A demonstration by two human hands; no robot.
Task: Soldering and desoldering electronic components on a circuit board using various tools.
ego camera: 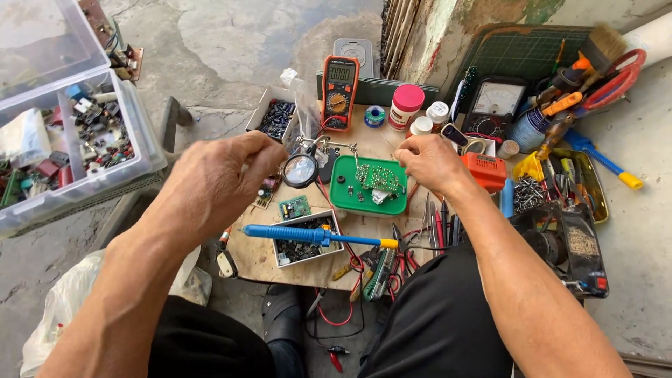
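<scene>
Plastic bins full of mixed electronic parts sit far to the left of the green tray, well apart from it. Nearer, the left hand hovers left of the tray with its fingers curled into a loose fist; whether anything is pinched inside cannot be told. Just beyond that hand's knuckles a small open box of dark components lies up and left of the tray. A round magnifying glass on a clip stand stands just beside the tray's left edge. Below and left of the tray, a blue soldering iron with a yellow collar lies across a shallow white box of parts. An orange multimeter stands behind the tray, leaning against the wall.

On the tray itself rests a green circuit board, tilted in the stand's clips, with a few loose bits beside it. The right hand is at the tray's upper right corner, fingers bent and closed near the board's edge; what they grip is hidden. Right of the tray sit an orange case, an analogue meter, and a tray of hand tools with screws.
</scene>
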